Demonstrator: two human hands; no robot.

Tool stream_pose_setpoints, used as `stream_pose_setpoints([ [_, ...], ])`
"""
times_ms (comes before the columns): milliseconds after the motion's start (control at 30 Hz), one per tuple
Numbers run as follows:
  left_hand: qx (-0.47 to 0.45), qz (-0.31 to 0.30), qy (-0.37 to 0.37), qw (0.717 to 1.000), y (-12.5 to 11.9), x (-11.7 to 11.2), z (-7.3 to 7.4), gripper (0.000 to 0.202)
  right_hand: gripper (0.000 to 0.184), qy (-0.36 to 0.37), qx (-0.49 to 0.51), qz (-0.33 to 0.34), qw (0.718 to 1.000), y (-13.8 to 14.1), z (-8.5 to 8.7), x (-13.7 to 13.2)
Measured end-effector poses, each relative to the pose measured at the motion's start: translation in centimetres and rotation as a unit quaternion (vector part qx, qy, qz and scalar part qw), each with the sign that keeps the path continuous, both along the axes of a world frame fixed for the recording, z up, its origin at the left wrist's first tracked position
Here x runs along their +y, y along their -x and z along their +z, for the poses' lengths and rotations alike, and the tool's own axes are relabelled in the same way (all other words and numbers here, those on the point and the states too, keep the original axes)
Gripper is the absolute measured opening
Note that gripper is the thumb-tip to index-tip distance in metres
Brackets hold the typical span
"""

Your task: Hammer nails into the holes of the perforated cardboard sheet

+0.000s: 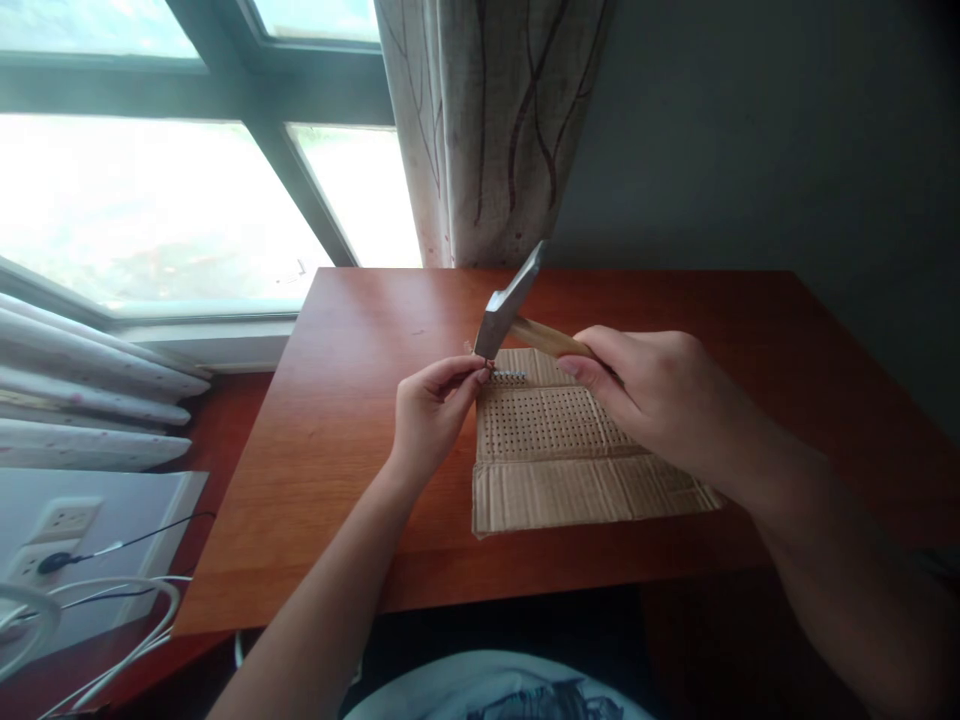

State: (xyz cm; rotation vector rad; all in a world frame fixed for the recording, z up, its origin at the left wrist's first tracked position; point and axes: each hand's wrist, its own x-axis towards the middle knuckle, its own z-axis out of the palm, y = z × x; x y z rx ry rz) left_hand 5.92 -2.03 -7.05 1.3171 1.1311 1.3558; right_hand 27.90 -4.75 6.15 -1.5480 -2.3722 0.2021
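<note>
My right hand (652,400) is closed round the wooden handle of a hammer (508,305), whose metal head hangs just above the far left corner of a cardboard sheet (570,480). The sheet lies flat on a red-brown wooden table (337,440) and is covered with rows of small holes. A short row of nail heads (510,375) shows at its far left edge. My left hand (431,415) pinches its fingertips together right under the hammer head, at that corner. What it pinches is too small to make out.
A patterned curtain (487,120) hangs behind the table, next to a window (150,190). At the left stands a white box with wall sockets (60,525) and white cables (112,610). The table's near edge runs just above my lap.
</note>
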Motion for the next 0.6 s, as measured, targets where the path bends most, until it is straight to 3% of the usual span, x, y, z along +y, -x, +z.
stream_pose_setpoints([
  [367,0.010,0.011,-0.009,1.000,-0.10,0.11,-0.23,0.020,0.032,0.005,-0.029,-0.006,1.000,0.31,-0.45,0.03],
  [600,0.009,0.001,-0.012,1.000,-0.13,-0.05,0.10,0.021,0.032,-0.010,-0.013,-0.013,1.000,0.33,0.21,-0.11],
])
